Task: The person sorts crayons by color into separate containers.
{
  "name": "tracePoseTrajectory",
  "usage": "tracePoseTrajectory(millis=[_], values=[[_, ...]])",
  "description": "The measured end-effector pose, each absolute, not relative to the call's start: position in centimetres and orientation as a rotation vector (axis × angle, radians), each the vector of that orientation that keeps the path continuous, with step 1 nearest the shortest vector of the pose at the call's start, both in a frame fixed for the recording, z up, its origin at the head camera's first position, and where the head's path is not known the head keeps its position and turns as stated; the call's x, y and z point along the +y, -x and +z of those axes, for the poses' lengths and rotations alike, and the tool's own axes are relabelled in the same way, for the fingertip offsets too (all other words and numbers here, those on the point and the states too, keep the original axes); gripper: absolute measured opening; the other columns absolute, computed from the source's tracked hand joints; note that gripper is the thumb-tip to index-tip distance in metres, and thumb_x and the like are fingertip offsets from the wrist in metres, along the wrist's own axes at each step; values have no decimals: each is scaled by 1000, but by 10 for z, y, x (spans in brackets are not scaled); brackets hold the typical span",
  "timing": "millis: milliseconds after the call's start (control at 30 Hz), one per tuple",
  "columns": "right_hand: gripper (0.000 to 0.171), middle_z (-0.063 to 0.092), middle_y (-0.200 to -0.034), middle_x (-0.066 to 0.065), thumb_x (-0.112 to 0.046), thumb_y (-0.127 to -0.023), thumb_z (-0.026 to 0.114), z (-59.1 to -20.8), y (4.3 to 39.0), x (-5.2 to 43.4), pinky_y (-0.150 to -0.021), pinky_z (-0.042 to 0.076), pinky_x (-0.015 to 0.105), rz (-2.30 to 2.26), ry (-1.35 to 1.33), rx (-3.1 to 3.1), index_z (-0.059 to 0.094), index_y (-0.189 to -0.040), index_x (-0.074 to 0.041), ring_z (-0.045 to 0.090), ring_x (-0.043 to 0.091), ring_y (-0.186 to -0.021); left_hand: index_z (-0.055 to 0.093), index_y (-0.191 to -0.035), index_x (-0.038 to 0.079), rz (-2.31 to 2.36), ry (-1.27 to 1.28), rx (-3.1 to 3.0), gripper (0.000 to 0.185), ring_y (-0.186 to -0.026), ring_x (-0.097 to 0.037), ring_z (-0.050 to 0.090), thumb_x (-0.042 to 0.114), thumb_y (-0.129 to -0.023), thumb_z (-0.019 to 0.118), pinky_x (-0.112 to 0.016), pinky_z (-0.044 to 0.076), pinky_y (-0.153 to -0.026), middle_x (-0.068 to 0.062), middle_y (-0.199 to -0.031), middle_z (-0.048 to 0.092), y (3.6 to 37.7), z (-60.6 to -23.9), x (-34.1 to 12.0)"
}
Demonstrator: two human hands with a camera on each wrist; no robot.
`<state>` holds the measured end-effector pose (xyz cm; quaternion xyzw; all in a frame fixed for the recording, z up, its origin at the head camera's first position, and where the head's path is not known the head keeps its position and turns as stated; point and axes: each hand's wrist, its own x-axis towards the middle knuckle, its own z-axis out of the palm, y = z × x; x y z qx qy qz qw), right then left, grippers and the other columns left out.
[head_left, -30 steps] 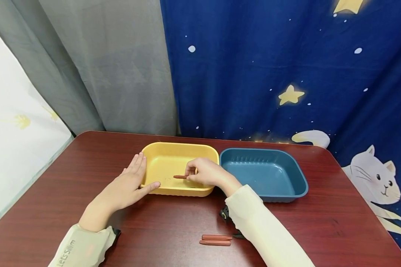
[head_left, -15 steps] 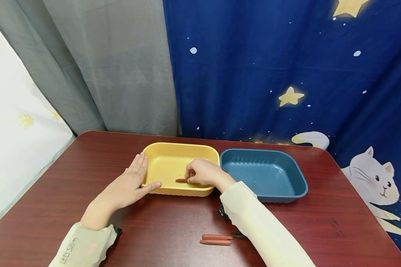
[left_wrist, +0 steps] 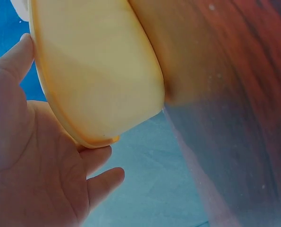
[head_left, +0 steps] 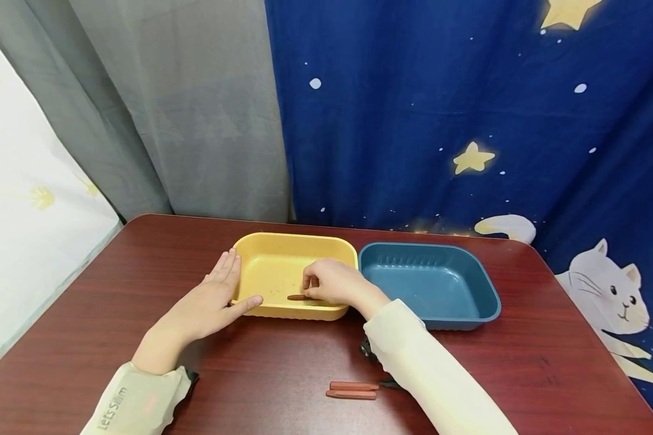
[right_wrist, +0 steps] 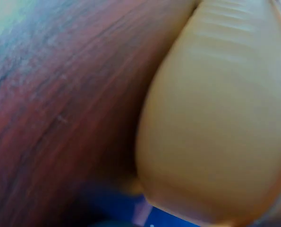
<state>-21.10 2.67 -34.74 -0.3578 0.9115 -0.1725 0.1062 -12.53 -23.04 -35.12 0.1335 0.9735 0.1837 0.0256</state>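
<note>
While the left hand (head_left: 209, 305) lies flat and open against the yellow tray (head_left: 272, 260) at 9 o'clock, the right hand (head_left: 334, 283) pinches a crayon (head_left: 295, 297) inside.

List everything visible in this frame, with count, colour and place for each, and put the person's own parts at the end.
Table: one, dark red-brown wood grain, fills the lower frame.
Yellow tray: one, yellow, middle of the table, touching the blue tray's left side.
Blue tray: one, dark blue, right of the yellow tray, nothing seen inside.
Crayon in tray: one, red-brown, low inside the yellow tray at the right hand's fingertips.
Loose crayons: two, red-brown, side by side on the table near the front edge.
Curtains: grey at back left, blue with stars and cats at back right.
Left hand: flat, fingers straight against the yellow tray's left wall.
Right hand: inside the yellow tray, pinching the crayon.
Sleeves: two, cream.
</note>
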Motion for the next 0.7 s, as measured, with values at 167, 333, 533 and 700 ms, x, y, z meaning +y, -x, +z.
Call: tracePoseTrajectory(millis=[167, 333, 533, 700], values=[[4, 68, -84, -7, -20, -90, 70, -337, 205, 40, -71, 49, 26, -615, 1066, 2702, 74, -90, -19, 58, 11, -77, 11, -154, -12, 555, -428, 3014, 102, -153, -44, 6, 64, -96, 47, -66, 21, -116, -27, -165, 3, 127, -351, -230], [4, 68, -83, -7, -20, -90, 70, -324, 203, 53, -68, 48, 24, -698, 1116, 2747, 73, -89, -18, 57, 10, -76, 10, -154, -12, 559, -427, 3017, 102, -153, -44, 5, 64, -96, 48, -66, 20, -117, -27, -165, 2, 127, -351, -231], [4, 69, -86, -6, -20, -92, 70, -312, 193, 70, -71, 49, 23, -762, 1159, 2766, 73, -93, -17, 59, 9, -79, 10, -154, -11, 560, -421, 3009, 103, -153, -44, 5, 65, -96, 47, -66, 20, -117, -26, -165, 2, 127, -353, -231], [4, 67, -86, -8, -21, -92, 71, -309, 176, 85, -71, 49, 25, -790, 1144, 2792, 73, -94, -18, 60, 12, -81, 10, -154, -12, 558, -430, 3009, 102, -153, -44, 5, 64, -96, 48, -66, 21, -117, -26, -165, 2, 127, -352, -230]])
